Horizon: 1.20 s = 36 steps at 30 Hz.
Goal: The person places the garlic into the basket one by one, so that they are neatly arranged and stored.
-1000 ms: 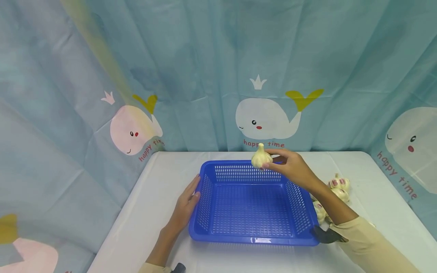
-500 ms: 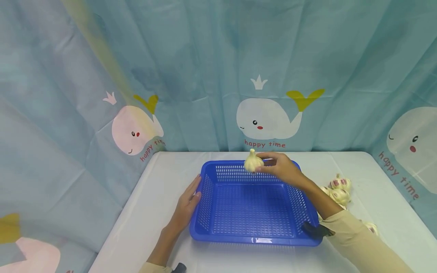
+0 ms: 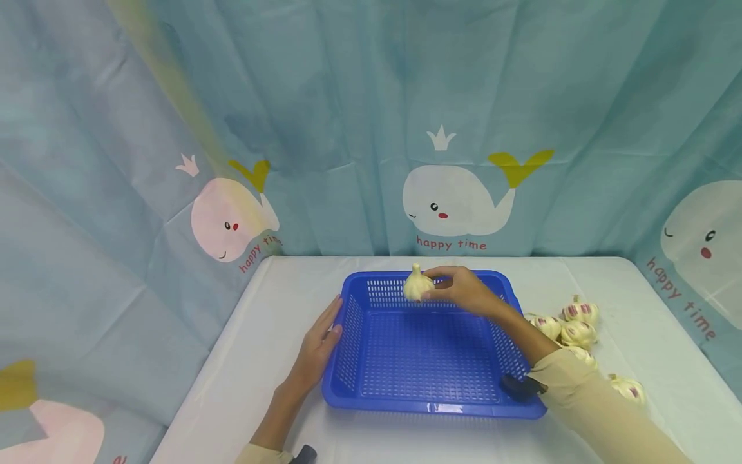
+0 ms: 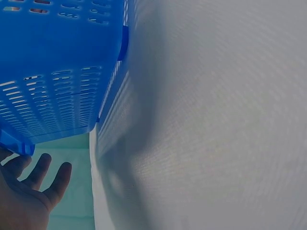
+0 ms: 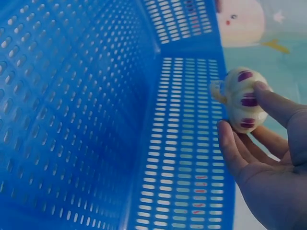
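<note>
A blue plastic basket with slotted walls stands on the white table, nothing lying in it. Between thumb and fingers, my right hand pinches a pale garlic bulb, stem up, over the basket near its back wall. Purple patches mark the held bulb in the right wrist view, beside my right hand. My left hand rests with fairly straight fingers against the basket's left rim; the left wrist view shows my left hand at the rim's edge.
Several garlic bulbs lie on the table right of the basket, partly beside my right forearm. One more bulb lies nearer the front, next to the sleeve. A blue curtain with whale prints hangs behind the table.
My right hand has moved left and slightly down with the garlic bulb, uncovering more of the bulbs at the right. My left hand has stayed at the basket's left rim.
</note>
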### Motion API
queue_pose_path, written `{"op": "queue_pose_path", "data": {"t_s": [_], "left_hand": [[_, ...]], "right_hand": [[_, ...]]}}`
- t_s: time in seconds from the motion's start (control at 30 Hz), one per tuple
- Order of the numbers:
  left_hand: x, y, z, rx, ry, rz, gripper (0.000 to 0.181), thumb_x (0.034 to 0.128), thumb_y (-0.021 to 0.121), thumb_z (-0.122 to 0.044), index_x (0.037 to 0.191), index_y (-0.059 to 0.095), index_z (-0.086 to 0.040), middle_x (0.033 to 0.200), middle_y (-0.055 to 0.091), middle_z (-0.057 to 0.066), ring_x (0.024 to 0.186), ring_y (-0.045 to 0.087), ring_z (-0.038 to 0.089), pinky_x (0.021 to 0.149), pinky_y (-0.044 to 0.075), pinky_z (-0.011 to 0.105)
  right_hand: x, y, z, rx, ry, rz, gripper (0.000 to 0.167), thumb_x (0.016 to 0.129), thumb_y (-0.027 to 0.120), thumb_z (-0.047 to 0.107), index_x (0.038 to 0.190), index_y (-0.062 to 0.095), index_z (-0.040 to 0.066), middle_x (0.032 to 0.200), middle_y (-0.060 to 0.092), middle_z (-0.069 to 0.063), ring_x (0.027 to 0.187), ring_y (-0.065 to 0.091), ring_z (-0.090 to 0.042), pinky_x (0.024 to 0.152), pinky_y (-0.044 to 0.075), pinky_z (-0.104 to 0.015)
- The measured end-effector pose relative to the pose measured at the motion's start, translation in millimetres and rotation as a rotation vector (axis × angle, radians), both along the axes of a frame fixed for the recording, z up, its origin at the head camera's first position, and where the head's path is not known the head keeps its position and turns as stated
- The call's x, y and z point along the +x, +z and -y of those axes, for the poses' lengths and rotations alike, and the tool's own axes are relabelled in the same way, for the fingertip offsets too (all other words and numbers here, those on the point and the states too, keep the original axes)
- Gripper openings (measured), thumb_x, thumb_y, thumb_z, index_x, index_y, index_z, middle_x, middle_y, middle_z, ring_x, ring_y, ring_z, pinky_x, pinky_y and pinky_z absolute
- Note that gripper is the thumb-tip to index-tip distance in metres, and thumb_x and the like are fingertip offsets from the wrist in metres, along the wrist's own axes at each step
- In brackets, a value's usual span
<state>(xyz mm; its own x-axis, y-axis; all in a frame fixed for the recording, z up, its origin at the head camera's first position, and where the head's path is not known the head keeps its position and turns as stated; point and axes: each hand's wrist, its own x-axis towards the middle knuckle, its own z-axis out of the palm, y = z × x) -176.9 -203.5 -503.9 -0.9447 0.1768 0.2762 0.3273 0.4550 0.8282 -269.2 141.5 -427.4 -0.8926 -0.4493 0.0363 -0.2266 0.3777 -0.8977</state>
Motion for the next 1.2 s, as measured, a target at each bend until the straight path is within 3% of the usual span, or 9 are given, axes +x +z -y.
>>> {"op": "queue_pose_path", "data": {"t_s": [0.27, 0.5, 0.77, 1.1, 1.2], "left_hand": [[-0.2, 0.9, -0.7, -0.001, 0.009, 0.010, 0.056, 0.1139, 0.042, -0.026, 0.168, 0.032, -0.014, 0.175, 0.028, 0.005, 0.163, 0.023, 0.023, 0.129, 0.023, 0.050], [0.0, 0.5, -0.8, 0.000, 0.010, 0.009, 0.057, 0.1141, 0.042, -0.028, 0.168, 0.032, -0.014, 0.175, 0.028, -0.002, 0.163, 0.023, 0.024, 0.130, 0.023, 0.051], [-0.4, -1.1, -0.4, 0.003, 0.004, 0.006, 0.056, 0.1145, 0.042, -0.027, 0.169, 0.031, -0.016, 0.175, 0.028, 0.005, 0.163, 0.023, 0.023, 0.128, 0.018, 0.024], [-0.4, -2.0, 0.6, 0.010, 0.003, 0.009, 0.056, 0.1144, 0.042, -0.027, 0.169, 0.031, -0.017, 0.176, 0.027, 0.001, 0.163, 0.023, 0.022, 0.129, 0.019, 0.026], [-1.3, -2.8, 0.1, 0.009, -0.001, 0.000, 0.056, 0.1145, 0.042, -0.027, 0.168, 0.031, -0.017, 0.176, 0.028, 0.004, 0.163, 0.024, 0.023, 0.130, 0.021, 0.033]], "right_hand": [[-5.0, -12.1, 9, -0.018, 0.032, 0.031, 0.056, 0.092, 0.084, 0.022, 0.140, 0.066, -0.003, 0.134, 0.070, -0.020, 0.123, 0.071, -0.036, 0.101, 0.061, -0.050], [-6.6, -13.9, 20, 0.025, 0.034, 0.011, 0.053, 0.090, 0.086, 0.021, 0.135, 0.070, -0.001, 0.133, 0.072, -0.018, 0.113, 0.074, -0.030, 0.095, 0.064, -0.044], [-8.7, -18.5, 30, 0.073, 0.048, 0.015, 0.054, 0.088, 0.087, 0.022, 0.135, 0.070, 0.001, 0.129, 0.074, -0.014, 0.110, 0.074, -0.027, 0.094, 0.063, -0.040], [-8.8, -19.4, 45, 0.121, 0.078, -0.010, 0.050, 0.088, 0.087, 0.024, 0.132, 0.073, 0.004, 0.126, 0.076, -0.010, 0.116, 0.069, -0.027, 0.100, 0.059, -0.045], [-9.9, -23.3, 50, 0.123, 0.090, -0.012, 0.049, 0.087, 0.088, 0.022, 0.130, 0.073, 0.004, 0.122, 0.077, -0.009, 0.113, 0.069, -0.025, 0.098, 0.060, -0.042]]}}
